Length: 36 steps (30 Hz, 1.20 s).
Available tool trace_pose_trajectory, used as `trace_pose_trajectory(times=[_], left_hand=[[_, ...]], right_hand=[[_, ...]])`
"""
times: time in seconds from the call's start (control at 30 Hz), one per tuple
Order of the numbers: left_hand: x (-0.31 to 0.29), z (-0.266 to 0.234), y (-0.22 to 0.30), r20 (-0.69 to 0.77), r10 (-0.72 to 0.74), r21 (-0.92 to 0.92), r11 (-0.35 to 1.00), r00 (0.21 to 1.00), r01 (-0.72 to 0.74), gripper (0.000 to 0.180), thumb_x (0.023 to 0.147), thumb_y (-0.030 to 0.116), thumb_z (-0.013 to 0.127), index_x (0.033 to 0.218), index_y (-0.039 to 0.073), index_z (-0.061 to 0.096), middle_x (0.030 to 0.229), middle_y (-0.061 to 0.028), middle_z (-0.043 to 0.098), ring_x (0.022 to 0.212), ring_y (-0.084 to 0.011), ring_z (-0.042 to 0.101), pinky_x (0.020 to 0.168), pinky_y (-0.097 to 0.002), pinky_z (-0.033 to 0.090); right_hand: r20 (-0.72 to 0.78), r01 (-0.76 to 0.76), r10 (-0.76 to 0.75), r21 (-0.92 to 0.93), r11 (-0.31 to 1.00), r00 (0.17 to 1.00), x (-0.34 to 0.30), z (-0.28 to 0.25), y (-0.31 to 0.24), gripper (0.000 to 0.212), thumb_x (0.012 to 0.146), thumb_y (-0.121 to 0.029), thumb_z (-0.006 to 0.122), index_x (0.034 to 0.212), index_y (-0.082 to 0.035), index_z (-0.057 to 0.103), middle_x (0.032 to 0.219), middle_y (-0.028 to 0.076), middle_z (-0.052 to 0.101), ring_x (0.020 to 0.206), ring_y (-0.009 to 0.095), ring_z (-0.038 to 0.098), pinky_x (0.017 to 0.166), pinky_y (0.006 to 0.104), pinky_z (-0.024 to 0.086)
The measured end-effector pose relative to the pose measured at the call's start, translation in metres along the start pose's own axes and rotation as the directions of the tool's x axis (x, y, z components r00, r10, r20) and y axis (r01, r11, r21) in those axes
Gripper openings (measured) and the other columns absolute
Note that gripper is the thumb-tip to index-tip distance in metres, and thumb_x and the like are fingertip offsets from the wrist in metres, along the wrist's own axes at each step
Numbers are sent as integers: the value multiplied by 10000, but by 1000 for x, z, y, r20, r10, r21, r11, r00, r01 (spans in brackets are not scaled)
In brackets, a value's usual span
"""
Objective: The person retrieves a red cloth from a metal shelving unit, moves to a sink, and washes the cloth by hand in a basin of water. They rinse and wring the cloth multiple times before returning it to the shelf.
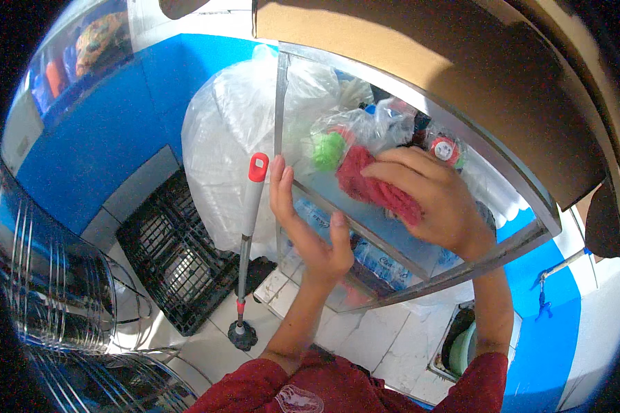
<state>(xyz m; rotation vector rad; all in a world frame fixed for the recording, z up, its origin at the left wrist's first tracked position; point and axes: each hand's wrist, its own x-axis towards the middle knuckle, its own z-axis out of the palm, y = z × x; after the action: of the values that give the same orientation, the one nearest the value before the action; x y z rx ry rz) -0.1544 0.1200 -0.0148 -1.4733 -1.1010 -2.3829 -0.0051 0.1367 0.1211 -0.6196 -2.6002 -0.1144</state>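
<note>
My right hand (437, 199) grips a folded red cloth (372, 182) and presses it against the glass panel (310, 180) of a metal-framed case (280, 113). Its fingers wrap over the top of the cloth. My left hand (313, 237) is raised at the left side of the frame with fingers and thumb apart, holding nothing. The fingertips lie at the upright metal edge; whether they touch it I cannot tell. Behind the glass show a bright green item (328, 150), clear plastic bags (386, 127) and, lower down, wrapped bottles (379, 265).
Left of the case are a big clear plastic bag (217, 138), a grey pole with a red end (251, 199) and a black plastic crate (179, 258). Shiny metal containers (55, 275) stand far left. A cardboard box (420, 41) overhangs the top. A greenish bowl (461, 351) sits lower right.
</note>
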Motion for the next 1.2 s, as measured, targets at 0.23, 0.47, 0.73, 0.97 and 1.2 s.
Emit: trace_pose_trajectory(times=[0.23,0.47,0.73,0.97,1.2], left_hand=[[0,0,4,2,-17,20,1000,1000,17,668,891,219,539,1436,-75,289,1506,-291,285,1409,-434,270,1155,-507,185],[0,1,4,-6,-11,7,1000,1000,11,665,892,225,531,1431,-83,294,1509,-288,277,1414,-428,264,1159,-507,178],[-2,4,7,-16,-15,9,1000,1000,15,640,890,203,505,1437,-69,313,1524,-238,281,1444,-347,237,1189,-448,132],[-13,8,13,-18,-25,33,999,1000,26,585,904,145,474,1434,-64,343,1546,-217,288,1455,-340,235,1191,-444,133],[-34,11,45,8,-66,-87,994,998,67,589,909,77,473,1452,-68,295,1541,-245,283,1455,-356,235,1200,-457,127]], right_hand=[[-21,-131,150,374,918,988,-18,-18,0,411,708,-31,709,1116,-35,659,1150,163,654,1096,289,628,935,381,489],[-407,-375,675,602,704,615,-79,1,28,449,816,-149,722,1218,7,598,1196,118,644,1133,259,601,983,396,484],[-382,340,810,909,241,444,-132,28,58,493,979,-352,487,1383,-68,476,1337,111,560,1129,267,598,959,391,488],[-388,292,870,907,302,304,-177,34,40,506,981,-329,477,1433,-106,425,1361,154,532,1132,347,592,1021,450,459],[-63,-170,876,972,162,478,-285,79,-25,603,731,-316,831,1205,-56,563,1079,69,641,1035,218,616,921,394,509]])
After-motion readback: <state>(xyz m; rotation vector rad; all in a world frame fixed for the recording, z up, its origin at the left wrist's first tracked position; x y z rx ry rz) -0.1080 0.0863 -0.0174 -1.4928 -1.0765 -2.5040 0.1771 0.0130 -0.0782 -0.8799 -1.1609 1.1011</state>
